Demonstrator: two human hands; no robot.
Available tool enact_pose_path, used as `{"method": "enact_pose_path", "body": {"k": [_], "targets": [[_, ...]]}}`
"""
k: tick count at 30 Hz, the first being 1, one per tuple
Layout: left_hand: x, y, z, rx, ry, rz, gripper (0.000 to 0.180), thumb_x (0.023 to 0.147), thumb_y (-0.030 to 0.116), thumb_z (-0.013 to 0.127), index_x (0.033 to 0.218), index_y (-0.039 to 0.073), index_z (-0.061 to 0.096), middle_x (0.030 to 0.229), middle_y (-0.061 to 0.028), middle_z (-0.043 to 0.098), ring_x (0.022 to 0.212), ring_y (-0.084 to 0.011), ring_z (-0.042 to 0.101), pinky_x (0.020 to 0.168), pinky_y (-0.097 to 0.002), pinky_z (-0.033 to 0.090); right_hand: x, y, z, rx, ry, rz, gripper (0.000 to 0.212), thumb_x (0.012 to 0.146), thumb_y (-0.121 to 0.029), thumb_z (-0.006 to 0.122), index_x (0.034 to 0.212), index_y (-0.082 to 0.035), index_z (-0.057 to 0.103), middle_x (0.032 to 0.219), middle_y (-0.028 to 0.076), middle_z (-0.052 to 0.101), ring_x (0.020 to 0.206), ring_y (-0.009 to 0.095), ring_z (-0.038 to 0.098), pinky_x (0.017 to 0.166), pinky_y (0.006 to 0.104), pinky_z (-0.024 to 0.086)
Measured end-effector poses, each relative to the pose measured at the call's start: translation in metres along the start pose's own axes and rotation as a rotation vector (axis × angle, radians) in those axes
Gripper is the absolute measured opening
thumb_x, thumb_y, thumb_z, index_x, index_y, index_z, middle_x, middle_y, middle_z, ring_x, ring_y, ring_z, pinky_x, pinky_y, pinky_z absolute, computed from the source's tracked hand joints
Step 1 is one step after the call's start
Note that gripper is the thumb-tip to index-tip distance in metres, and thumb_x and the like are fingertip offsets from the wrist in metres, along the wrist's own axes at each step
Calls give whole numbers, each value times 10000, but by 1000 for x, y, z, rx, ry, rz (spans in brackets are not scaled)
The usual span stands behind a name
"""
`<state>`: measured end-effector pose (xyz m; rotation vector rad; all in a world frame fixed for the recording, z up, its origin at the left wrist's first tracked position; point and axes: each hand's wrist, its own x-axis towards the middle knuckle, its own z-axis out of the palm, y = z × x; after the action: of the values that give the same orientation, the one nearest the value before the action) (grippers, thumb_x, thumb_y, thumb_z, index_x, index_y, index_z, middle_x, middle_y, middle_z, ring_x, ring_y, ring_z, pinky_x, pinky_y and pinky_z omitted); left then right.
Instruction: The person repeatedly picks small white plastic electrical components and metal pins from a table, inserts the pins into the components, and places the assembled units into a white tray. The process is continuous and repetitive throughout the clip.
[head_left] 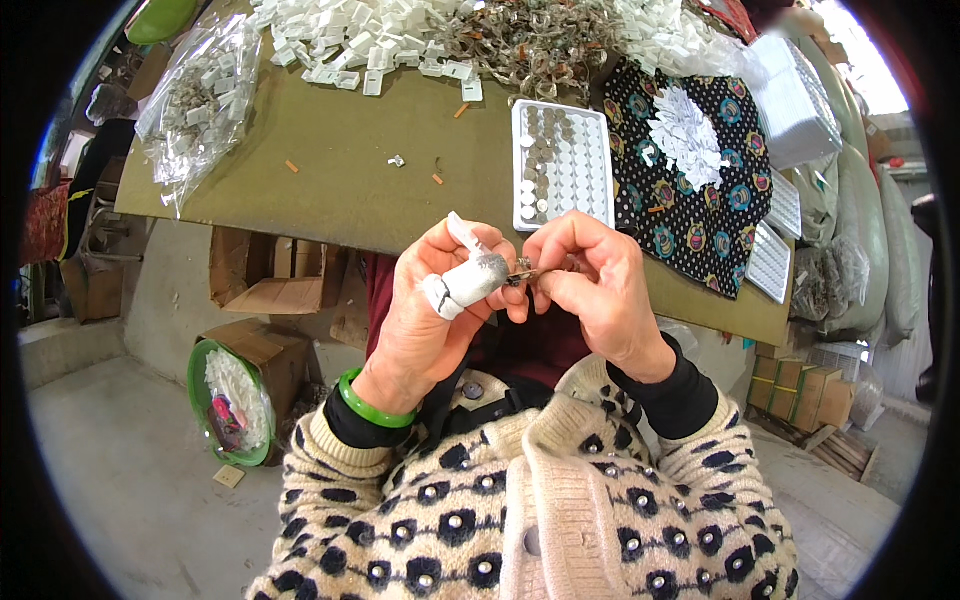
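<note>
In front of my chest, above the table's near edge, both hands meet at a small metal part with dark and brassy bits. My left hand grips it between thumb and fingers. A white covering, grey and worn at its tip, wraps the left thumb, and a green bangle circles that wrist. My right hand is closed in a pinch on the same part from the right. The part's exact kind is too small to make out. Just beyond my hands lies a white tray with round dimples, some holding greyish-brown or white discs.
On the olive table are heaps of white plastic pieces and brownish metal-and-clear parts. A clear bag lies left; a patterned dark cloth with white pieces lies right, beside stacked trays. A green basin stands below.
</note>
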<state>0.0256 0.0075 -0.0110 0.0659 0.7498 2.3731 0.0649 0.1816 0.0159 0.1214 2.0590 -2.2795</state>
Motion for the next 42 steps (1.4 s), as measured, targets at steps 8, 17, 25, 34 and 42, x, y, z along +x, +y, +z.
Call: {"method": "enact_pose_path", "body": {"k": [8, 17, 25, 34, 42], "targets": [[3, -1, 3, -11, 120, -12, 317, 876, 80, 693, 1164, -10, 599, 968, -116, 654, 747, -196, 678, 635, -315, 584, 4, 8, -1, -430, 57, -557, 178, 824, 111, 604, 972, 12, 605, 872, 83, 624, 751, 140, 617, 667, 251, 494], [3, -5, 1, 152, 137, -14, 368, 885, 88, 674, 1231, -10, 599, 1079, -133, 658, 764, -166, 642, 642, -279, 538, -3, 9, -2, -19, 121, -136, 95, 901, 50, 624, 987, 22, 598, 915, 6, 619, 793, 42, 589, 682, 182, 483], [6, -8, -1, 129, 140, 14, 348, 894, 49, 638, 1236, -3, 603, 1072, -139, 666, 807, -198, 657, 730, -331, 569, -1, 11, -2, 78, 152, -152, 95, 892, 61, 623, 965, 14, 584, 949, 36, 624, 801, 42, 587, 688, 182, 488], [6, -12, -9, 71, 118, 77, 293, 862, -47, 653, 1153, -10, 634, 1061, -183, 681, 835, -238, 696, 743, -350, 600, 0, 1, -6, 198, 129, 26, 82, 889, -14, 618, 933, 33, 568, 850, 75, 594, 612, 93, 517, 564, 245, 446], [8, -20, -12, 206, 30, 243, 313, 782, -125, 693, 1064, 9, 673, 975, -121, 670, 822, -207, 675, 738, -322, 579, -4, -6, -2, 237, 53, 118, 88, 911, -41, 612, 957, 29, 583, 736, 40, 584, 581, 85, 502, 535, 235, 426]]}}
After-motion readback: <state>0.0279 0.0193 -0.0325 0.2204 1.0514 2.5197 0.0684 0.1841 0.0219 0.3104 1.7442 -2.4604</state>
